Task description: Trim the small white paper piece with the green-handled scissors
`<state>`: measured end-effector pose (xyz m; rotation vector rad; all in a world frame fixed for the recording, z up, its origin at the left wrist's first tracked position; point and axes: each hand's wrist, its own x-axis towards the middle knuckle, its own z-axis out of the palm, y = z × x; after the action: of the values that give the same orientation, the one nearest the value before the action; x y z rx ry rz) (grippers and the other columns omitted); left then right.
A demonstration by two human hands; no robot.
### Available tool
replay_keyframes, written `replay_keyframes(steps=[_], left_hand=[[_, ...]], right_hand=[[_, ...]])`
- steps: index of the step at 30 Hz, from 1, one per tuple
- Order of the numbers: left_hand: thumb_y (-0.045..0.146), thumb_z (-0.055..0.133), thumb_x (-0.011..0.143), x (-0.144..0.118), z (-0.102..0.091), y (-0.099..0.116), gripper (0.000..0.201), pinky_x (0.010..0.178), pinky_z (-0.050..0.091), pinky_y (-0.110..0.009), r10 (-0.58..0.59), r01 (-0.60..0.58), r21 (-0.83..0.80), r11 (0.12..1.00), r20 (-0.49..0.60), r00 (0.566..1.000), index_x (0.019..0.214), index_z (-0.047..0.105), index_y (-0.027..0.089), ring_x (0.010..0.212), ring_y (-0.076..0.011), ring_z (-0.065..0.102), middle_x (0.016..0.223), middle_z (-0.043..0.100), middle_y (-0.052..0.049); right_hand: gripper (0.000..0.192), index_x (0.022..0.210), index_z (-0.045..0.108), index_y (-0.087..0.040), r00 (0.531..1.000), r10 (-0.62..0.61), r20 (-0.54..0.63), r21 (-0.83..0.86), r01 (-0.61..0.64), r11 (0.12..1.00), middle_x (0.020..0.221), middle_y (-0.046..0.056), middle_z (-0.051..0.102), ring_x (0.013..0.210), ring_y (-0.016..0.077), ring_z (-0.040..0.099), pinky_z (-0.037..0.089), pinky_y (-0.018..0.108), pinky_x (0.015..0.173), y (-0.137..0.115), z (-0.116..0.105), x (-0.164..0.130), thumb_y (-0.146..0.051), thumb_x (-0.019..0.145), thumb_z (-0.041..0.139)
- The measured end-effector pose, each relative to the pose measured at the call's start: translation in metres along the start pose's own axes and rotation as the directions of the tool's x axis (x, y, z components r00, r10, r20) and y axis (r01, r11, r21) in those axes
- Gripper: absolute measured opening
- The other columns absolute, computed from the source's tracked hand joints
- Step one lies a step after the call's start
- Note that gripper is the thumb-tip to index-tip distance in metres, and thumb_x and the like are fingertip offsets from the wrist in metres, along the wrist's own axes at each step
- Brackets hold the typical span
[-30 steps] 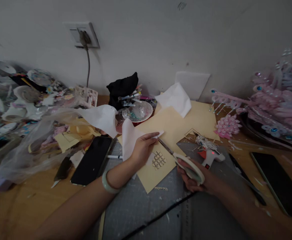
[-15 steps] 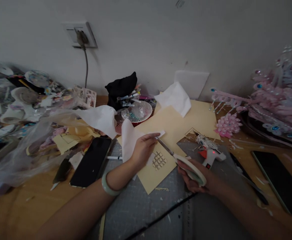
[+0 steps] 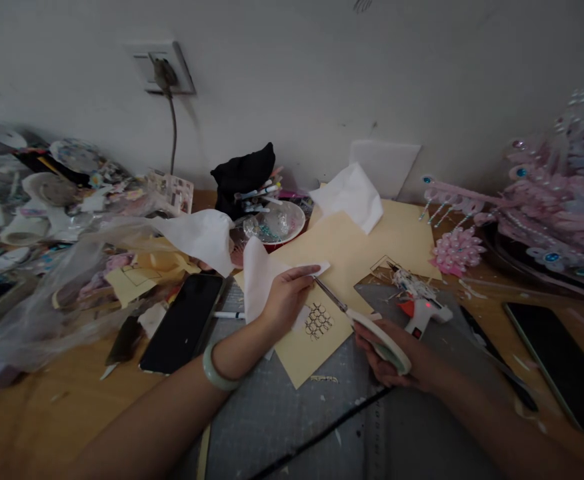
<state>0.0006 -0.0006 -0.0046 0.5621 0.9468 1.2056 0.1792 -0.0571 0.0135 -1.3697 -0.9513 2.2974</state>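
Note:
My left hand (image 3: 288, 297) is closed, its fingers pinching a thin white sheet (image 3: 259, 277), perhaps cloth or paper. A white tip shows beyond the fingertips; whether it belongs to the same sheet is hidden. My right hand (image 3: 389, 353) grips white-handled scissors (image 3: 379, 333), their blades pointing up and left to the left fingertips. Whether the blades touch the white material I cannot make out. Below the hands lies a cream sheet (image 3: 299, 363) with black circles drawn on it, over a grey cutting mat (image 3: 292, 420).
A glue gun (image 3: 422, 313) with a red light lies right of the scissors, its black cable crossing the mat. Phones lie at left (image 3: 182, 323) and right (image 3: 557, 367). Pink beaded headbands (image 3: 547, 207) crowd the right. Behind are a bowl (image 3: 292, 223) and a white cloth (image 3: 349, 197).

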Motion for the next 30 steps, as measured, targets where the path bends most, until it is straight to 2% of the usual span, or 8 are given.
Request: replay_keyframes(steps=[7,16,24,26,30], left_hand=[[0.013,0.065,0.056,-0.0024,0.0031,0.0019,0.020,0.060,0.039,-0.023,-0.015,0.016,0.011,1.000,-0.038,0.999,0.076,0.069,0.012,0.058,-0.0108,0.054,0.061,0.064,-0.003],[0.012,0.066,0.055,-0.0027,0.0040,0.0027,0.021,0.066,0.040,-0.023,-0.020,0.019,-0.012,1.000,-0.038,0.999,0.076,0.068,0.012,0.063,-0.0112,0.056,0.066,0.065,-0.004],[0.014,0.064,0.057,-0.0027,0.0018,0.0020,0.025,0.063,0.040,-0.024,-0.034,0.034,-0.007,0.999,-0.013,0.999,0.082,0.067,0.014,0.064,-0.0137,0.058,0.064,0.065,-0.004],[0.014,0.064,0.057,-0.0026,0.0013,0.0015,0.025,0.063,0.040,-0.025,-0.038,0.038,0.000,0.999,-0.009,0.999,0.082,0.067,0.014,0.064,-0.0138,0.058,0.064,0.065,-0.004],[0.015,0.065,0.057,-0.0021,0.0011,0.0008,0.025,0.064,0.040,-0.025,-0.029,0.029,-0.002,1.000,-0.021,0.999,0.082,0.068,0.014,0.061,-0.0129,0.057,0.063,0.065,-0.004]], right_hand=[[0.041,0.058,0.042,-0.018,0.995,-0.096,-0.005,0.013,0.096,0.995,0.028,-0.009,0.039,0.018,0.0029,0.025,0.014,0.015,0.022,0.0008,0.0015,-0.0035,-0.057,0.063,0.056],[0.041,0.058,0.041,-0.018,0.990,-0.141,-0.010,-0.003,0.141,0.990,0.030,-0.009,0.040,0.019,0.0030,0.025,0.018,0.015,0.023,0.0035,0.0011,-0.0034,-0.055,0.064,0.058],[0.039,0.061,0.043,-0.017,0.997,-0.081,0.009,0.129,0.079,0.988,0.035,-0.009,0.037,0.025,0.0010,0.021,0.013,0.014,0.025,0.0058,-0.0045,-0.0040,-0.054,0.070,0.052],[0.040,0.060,0.042,-0.018,0.995,-0.095,0.019,0.103,0.093,0.990,0.033,-0.009,0.036,0.023,0.0010,0.020,0.012,0.014,0.025,0.0048,-0.0033,-0.0043,-0.055,0.068,0.053],[0.044,0.058,0.040,-0.018,0.994,-0.110,0.023,0.036,0.109,0.993,0.029,-0.010,0.036,0.019,0.0022,0.024,0.019,0.016,0.026,0.0033,-0.0011,-0.0031,-0.058,0.066,0.055]])
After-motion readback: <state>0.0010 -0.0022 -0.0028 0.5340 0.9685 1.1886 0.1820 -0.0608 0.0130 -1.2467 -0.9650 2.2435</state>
